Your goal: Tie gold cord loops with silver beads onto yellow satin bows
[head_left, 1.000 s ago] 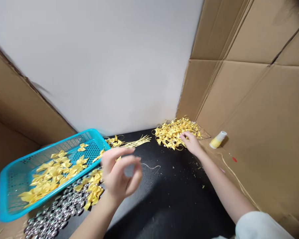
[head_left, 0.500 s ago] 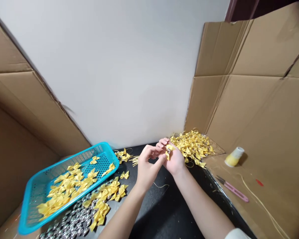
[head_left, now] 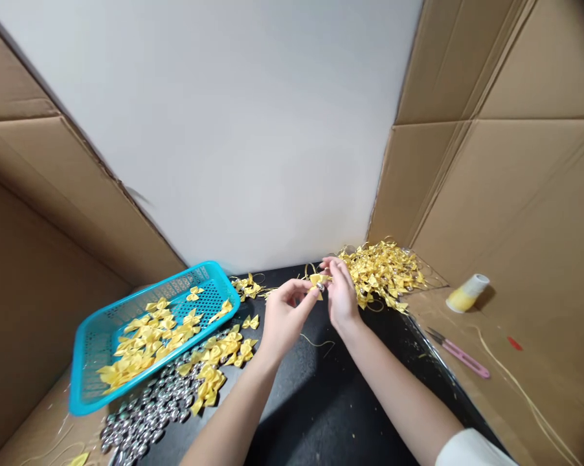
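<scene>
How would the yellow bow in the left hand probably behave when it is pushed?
The yellow bow in the left hand is probably light, being small, folded ribbon. Its thin, pointed ends may bend easily. The silver piece against it looks shiny, so perhaps slippery.

Pretty bright, soft light on the smooth white wall (head_left: 253, 129), way dimmer on the brown cardboard panel (head_left: 20, 239) at left. Shadow across the flat black tabletop (head_left: 316, 408), glints on the shiny silver oval beads (head_left: 149, 402), top-right corner fades dark.
</scene>
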`<move>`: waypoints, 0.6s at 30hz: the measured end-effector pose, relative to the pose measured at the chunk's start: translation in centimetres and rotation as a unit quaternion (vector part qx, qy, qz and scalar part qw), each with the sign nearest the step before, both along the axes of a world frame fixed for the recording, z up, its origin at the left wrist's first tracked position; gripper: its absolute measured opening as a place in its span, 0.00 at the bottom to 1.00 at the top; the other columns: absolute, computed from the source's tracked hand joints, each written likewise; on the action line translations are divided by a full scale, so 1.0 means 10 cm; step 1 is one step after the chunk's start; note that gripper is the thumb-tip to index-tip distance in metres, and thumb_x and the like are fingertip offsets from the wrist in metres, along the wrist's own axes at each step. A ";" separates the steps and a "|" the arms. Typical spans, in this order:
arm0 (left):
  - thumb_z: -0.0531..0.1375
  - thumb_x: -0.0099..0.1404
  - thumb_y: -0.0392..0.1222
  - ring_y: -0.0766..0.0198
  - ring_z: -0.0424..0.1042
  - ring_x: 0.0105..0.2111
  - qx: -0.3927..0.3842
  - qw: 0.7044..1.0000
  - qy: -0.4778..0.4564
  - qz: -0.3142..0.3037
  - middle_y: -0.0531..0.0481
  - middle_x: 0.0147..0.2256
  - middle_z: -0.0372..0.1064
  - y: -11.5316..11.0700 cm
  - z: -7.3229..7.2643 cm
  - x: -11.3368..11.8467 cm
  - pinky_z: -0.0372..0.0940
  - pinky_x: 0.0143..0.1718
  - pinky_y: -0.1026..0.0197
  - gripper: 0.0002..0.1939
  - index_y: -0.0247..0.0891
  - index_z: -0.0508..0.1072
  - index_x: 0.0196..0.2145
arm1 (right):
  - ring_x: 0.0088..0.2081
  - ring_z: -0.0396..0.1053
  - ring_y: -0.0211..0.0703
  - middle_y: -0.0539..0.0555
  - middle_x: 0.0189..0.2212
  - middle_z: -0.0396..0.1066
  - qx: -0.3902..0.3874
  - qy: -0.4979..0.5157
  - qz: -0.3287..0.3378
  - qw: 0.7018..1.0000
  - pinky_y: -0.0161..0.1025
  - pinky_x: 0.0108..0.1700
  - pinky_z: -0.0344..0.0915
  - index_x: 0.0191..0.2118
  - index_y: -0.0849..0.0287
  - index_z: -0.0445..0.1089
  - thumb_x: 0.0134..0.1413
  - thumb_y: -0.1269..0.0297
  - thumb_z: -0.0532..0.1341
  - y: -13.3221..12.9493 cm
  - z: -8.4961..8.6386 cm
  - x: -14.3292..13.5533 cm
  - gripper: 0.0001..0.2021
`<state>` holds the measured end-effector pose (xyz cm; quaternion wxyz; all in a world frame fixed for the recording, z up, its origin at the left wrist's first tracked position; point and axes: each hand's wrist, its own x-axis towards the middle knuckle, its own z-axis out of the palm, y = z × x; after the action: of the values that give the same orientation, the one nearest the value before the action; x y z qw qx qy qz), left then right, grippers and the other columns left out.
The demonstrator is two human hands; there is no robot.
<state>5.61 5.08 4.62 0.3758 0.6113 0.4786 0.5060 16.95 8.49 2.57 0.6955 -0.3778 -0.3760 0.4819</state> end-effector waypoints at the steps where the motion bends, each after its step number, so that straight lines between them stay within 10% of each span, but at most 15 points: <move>1: 0.65 0.57 0.47 0.65 0.69 0.26 -0.022 0.999 -0.028 0.000 0.49 0.27 0.74 0.02 -0.01 -0.02 0.61 0.28 0.64 0.11 0.36 0.76 0.32 | 0.34 0.62 0.40 0.51 0.33 0.64 0.010 -0.011 -0.015 1.000 0.37 0.38 0.62 0.35 0.54 0.64 0.54 0.50 0.58 0.01 0.02 0.06 0.12; 8: 0.69 0.51 0.47 0.61 0.74 0.31 -0.048 0.993 -0.104 0.015 0.47 0.30 0.78 0.10 -0.01 -0.12 0.67 0.34 0.62 0.15 0.35 0.78 0.34 | 0.28 0.66 0.39 0.49 0.23 0.71 0.015 -0.155 0.172 0.973 0.38 0.35 0.63 0.25 0.59 0.74 0.37 0.57 0.72 -0.03 0.19 0.25 0.12; 18: 0.70 0.49 0.48 0.64 0.70 0.28 -0.099 0.984 -0.142 -0.046 0.46 0.31 0.78 0.14 0.04 -0.20 0.65 0.31 0.63 0.16 0.36 0.81 0.34 | 0.25 0.67 0.35 0.50 0.21 0.71 -0.027 -0.121 0.234 0.964 0.36 0.33 0.65 0.24 0.62 0.75 0.38 0.45 0.69 0.02 0.10 0.21 0.21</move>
<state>3.61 6.48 5.01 0.5218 0.5143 0.4392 0.5199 19.09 8.73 3.57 0.5021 -0.3537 -0.5221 0.5917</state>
